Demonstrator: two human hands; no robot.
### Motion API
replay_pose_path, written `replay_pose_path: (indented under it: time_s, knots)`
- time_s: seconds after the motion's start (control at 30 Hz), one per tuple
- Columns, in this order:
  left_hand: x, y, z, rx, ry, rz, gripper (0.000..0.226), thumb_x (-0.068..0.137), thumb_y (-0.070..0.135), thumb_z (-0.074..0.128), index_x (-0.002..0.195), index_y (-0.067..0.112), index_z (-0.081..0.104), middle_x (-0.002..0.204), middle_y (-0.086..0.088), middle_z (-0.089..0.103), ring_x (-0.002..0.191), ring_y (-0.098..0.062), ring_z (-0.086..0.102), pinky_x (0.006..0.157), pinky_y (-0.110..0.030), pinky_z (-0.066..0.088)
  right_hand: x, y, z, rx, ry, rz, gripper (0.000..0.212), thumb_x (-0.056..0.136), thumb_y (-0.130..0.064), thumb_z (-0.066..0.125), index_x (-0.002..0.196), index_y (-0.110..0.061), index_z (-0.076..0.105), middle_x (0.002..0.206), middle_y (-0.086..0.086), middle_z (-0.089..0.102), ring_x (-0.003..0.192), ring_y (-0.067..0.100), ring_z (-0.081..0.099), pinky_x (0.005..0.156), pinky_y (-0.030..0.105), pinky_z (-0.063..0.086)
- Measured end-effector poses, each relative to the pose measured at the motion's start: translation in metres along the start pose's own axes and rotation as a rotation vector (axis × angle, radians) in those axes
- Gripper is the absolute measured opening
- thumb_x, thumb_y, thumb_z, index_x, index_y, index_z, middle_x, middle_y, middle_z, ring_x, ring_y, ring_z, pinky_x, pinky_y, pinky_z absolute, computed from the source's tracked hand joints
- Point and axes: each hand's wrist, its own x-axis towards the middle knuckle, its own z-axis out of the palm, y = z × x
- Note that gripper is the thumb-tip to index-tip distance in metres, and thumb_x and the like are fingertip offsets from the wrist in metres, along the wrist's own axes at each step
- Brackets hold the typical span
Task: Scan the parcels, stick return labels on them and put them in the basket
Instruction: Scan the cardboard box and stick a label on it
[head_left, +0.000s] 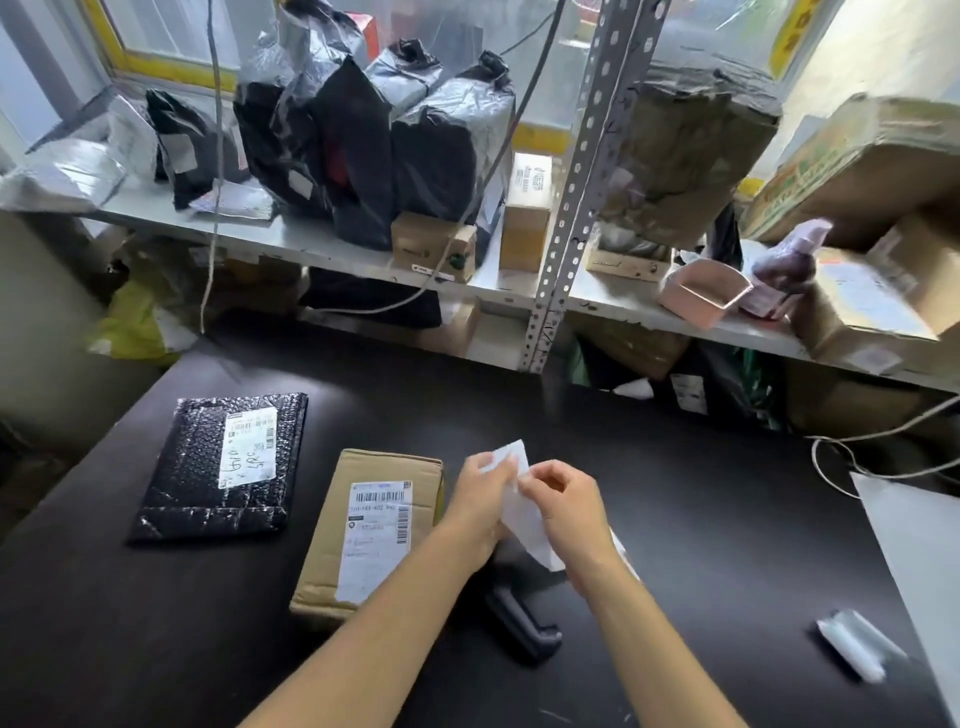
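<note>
- Over the middle of the black table (675, 519), both hands hold a white return label (519, 499) just above the surface.
- Left hand (480, 506): fingers curled, pinching the label's left edge near the top.
- Right hand (569, 512): thumb and forefinger pinched together on the label's upper right edge; the other fingers are curled.
- Label hangs tilted, its lower end trailing down between the wrists; can't tell whether backing is peeling off.
- Cardboard parcel (371, 530) lies flat just left of the hands, shipping label face up; left forearm crosses its near right corner.
- Black bubble mailer (218, 467) lies flat further left, apart from the box, white label up.
- Dark handheld scanner (522, 618) lies on the table below the hands, between the forearms.
- Small white roll (852, 644) sits at near right; white sheet (914, 540) at the right edge.
- Far side: metal shelf (291, 239) packed with black poly bags (358, 150) and cartons; pink tray (706, 291) on the right part.
</note>
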Motion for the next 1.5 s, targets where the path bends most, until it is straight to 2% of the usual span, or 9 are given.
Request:
replay_pose_path:
  time_s: [0.13, 0.27, 0.47, 0.7, 0.9, 1.03, 1.17, 1.3, 1.5]
  knots:
    - [-0.032, -0.021, -0.002, -0.17, 0.021, 0.181, 0.028, 0.092, -0.009, 0.057, 0.108, 0.013, 0.066, 0.11, -0.019, 0.067, 0.081, -0.023, 0.067, 0.064, -0.028, 0.057, -0.046, 0.011, -0.02, -0.005, -0.083, -0.028, 0.011, 0.087, -0.014, 0.065, 0.076, -0.012, 0.067, 0.065, -0.007, 0.063, 0.062, 0.007, 0.053, 0.06, 0.023, 0.041]
    - [-0.065, -0.045, -0.009, -0.129, -0.063, 0.366, 0.045, 0.085, -0.015, 0.063, 0.11, 0.021, 0.072, 0.113, -0.009, 0.071, 0.095, -0.023, 0.07, 0.075, -0.03, 0.057, -0.071, 0.021, -0.028, 0.081, -0.093, -0.011, 0.011, 0.091, -0.027, 0.068, 0.084, -0.018, 0.07, 0.074, -0.006, 0.07, 0.069, 0.004, 0.06, 0.064, 0.022, 0.046]
    - [-0.099, -0.066, -0.012, 0.064, -0.052, 0.556, 0.053, 0.079, -0.002, 0.074, 0.121, 0.029, 0.069, 0.12, 0.004, 0.068, 0.113, -0.02, 0.065, 0.091, -0.035, 0.056, -0.094, 0.034, -0.025, 0.151, -0.06, -0.07, 0.009, 0.091, -0.012, 0.064, 0.082, -0.012, 0.066, 0.072, 0.0, 0.067, 0.067, 0.008, 0.058, 0.061, 0.021, 0.046]
    - [-0.12, -0.062, -0.017, -0.068, 0.034, 0.507, 0.035, 0.09, -0.001, 0.065, 0.119, 0.018, 0.066, 0.113, -0.008, 0.071, 0.102, -0.025, 0.069, 0.079, -0.033, 0.058, -0.118, 0.046, -0.043, 0.117, -0.266, -0.098, 0.02, 0.092, -0.004, 0.055, 0.09, -0.018, 0.069, 0.087, 0.001, 0.072, 0.079, 0.017, 0.066, 0.067, 0.025, 0.049]
    - [-0.128, -0.067, -0.014, 0.128, 0.049, 0.586, 0.03, 0.088, -0.005, 0.066, 0.109, 0.017, 0.071, 0.104, -0.003, 0.073, 0.095, -0.016, 0.07, 0.081, -0.034, 0.058, -0.129, 0.044, -0.044, 0.198, -0.12, -0.215, 0.011, 0.095, -0.01, 0.061, 0.086, -0.01, 0.066, 0.079, 0.001, 0.066, 0.073, 0.006, 0.056, 0.065, 0.017, 0.044]
    - [-0.132, -0.067, -0.015, 0.219, 0.028, 0.617, 0.029, 0.088, -0.003, 0.069, 0.11, 0.017, 0.07, 0.102, -0.004, 0.073, 0.097, -0.024, 0.07, 0.081, -0.04, 0.059, -0.131, 0.042, -0.044, 0.217, -0.112, -0.201, 0.01, 0.097, -0.014, 0.06, 0.09, -0.013, 0.067, 0.082, 0.008, 0.067, 0.072, 0.009, 0.056, 0.064, 0.025, 0.045]
    - [-0.14, -0.065, -0.011, 0.208, 0.025, 0.591, 0.035, 0.085, 0.003, 0.074, 0.114, 0.021, 0.063, 0.101, -0.005, 0.07, 0.093, -0.02, 0.07, 0.075, -0.025, 0.057, -0.134, 0.044, -0.045, 0.147, -0.058, -0.246, 0.014, 0.097, -0.014, 0.06, 0.085, -0.015, 0.068, 0.079, 0.0, 0.067, 0.073, 0.013, 0.057, 0.063, 0.02, 0.043]
    - [-0.149, -0.065, -0.012, 0.73, 0.325, 0.883, 0.023, 0.083, 0.021, 0.079, 0.101, 0.028, 0.067, 0.097, 0.003, 0.051, 0.085, -0.007, 0.052, 0.07, -0.007, 0.044, -0.139, 0.044, -0.049, 0.025, 0.016, -0.293, 0.02, 0.096, -0.016, 0.061, 0.08, -0.025, 0.069, 0.074, -0.012, 0.066, 0.071, 0.006, 0.057, 0.062, 0.015, 0.041]
    - [-0.149, -0.066, -0.025, 1.023, 0.177, 1.255, 0.017, 0.086, 0.02, 0.071, 0.101, 0.02, 0.078, 0.092, 0.007, 0.062, 0.09, -0.01, 0.054, 0.075, -0.016, 0.045, -0.15, 0.038, -0.049, -0.176, 0.017, -0.427, 0.02, 0.099, -0.012, 0.057, 0.094, -0.022, 0.074, 0.079, -0.019, 0.066, 0.082, -0.001, 0.06, 0.067, 0.01, 0.041]
